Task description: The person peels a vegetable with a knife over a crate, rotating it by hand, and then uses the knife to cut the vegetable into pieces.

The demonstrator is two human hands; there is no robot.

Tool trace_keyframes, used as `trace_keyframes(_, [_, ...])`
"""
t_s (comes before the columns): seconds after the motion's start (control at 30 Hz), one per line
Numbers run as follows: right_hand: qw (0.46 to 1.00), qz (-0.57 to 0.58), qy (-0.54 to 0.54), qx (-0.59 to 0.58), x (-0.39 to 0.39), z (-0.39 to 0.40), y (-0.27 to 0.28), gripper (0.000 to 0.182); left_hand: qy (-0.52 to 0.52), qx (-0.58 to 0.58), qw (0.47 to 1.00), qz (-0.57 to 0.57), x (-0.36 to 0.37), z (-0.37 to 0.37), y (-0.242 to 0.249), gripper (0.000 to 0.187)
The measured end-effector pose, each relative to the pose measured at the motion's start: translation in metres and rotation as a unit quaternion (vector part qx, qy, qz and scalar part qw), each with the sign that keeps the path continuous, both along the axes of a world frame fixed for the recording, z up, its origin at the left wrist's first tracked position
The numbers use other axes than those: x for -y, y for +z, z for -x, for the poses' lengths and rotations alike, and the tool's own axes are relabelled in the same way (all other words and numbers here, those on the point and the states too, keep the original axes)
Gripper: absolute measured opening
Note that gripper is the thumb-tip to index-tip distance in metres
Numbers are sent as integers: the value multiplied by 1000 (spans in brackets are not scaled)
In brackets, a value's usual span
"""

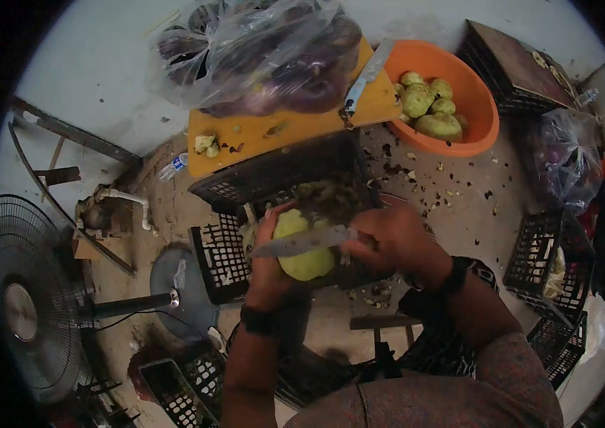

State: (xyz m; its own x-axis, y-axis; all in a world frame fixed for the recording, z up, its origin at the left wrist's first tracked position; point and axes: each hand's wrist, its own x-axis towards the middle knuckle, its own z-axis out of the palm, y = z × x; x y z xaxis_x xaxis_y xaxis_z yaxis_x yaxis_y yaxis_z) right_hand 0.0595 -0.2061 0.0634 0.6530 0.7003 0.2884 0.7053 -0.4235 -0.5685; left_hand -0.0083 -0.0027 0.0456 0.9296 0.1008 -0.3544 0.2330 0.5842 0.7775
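Note:
My left hand point(268, 267) is closed round the side of a pale green, lumpy vegetable point(307, 265) over a black plastic crate point(220, 260). In my right hand point(398, 239) is the handle of a knife point(299, 242). Its blade lies across the upper part of the vegetable, the tip pointing left toward my left hand. Part of the vegetable is hidden behind the blade. Dark, rough scraps point(327, 196) lie in the crate beyond my hands.
An orange basin point(484, 107) holds several similar vegetables. A cleaver point(368, 76) and a plastic bag of dark purple produce point(274, 60) rest on a yellow board point(295, 127). Left stands a floor fan point(24, 307); right, black crates point(530, 250). Peelings dot the floor.

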Motion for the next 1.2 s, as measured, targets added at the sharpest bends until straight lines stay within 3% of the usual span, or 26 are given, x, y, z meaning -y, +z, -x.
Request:
trace_keyframes(0.07, [999,16,45,25,-3,3,-1,31,6,3,999,-32,2,1,2,46])
trace_keyframes(0.33, [998,-42,45,16,-5,5,0,27,52,2,990,-129,2,-4,-14,46])
trace_keyframes(0.4, [998,-39,46,11,-5,6,0,26,-31,47,990,-127,-2,-3,-11,38])
trace_keyframes(0.43, [997,-72,-13,-14,-6,6,0,27,-31,48,990,-127,-1,-4,-7,38])
trace_keyframes(0.5, [991,-104,-72,-38,-7,4,0,28,19,-26,998,51,5,-7,1,40])
trace_keyframes(0.57, [965,-132,-192,-121,-8,0,2,22,9,-32,997,63,9,-7,3,41])
trace_keyframes(0.6, [965,-132,-192,-120,-9,0,1,22,0,-38,997,74,10,-8,4,42])
trace_keyframes(0.67, [982,-86,-160,-50,-8,2,-1,23,15,-50,995,79,11,-8,5,41])
trace_keyframes(0.8, [990,-55,-111,-67,-6,5,-1,29,34,-43,996,71,16,-9,13,41])
trace_keyframes(0.9, [995,-49,-43,-81,-6,9,0,29,56,-53,996,54,1,-10,-12,42])
trace_keyframes(0.97, [997,-35,51,-43,-7,12,-1,28,74,-46,993,79,-1,-11,-12,44])
trace_keyframes(1.13, [999,-23,46,-18,-11,18,-3,28,89,-45,986,133,10,-9,12,44])
trace_keyframes(1.2, [999,-20,38,-15,-12,18,-3,28,100,37,992,69,15,-2,13,44])
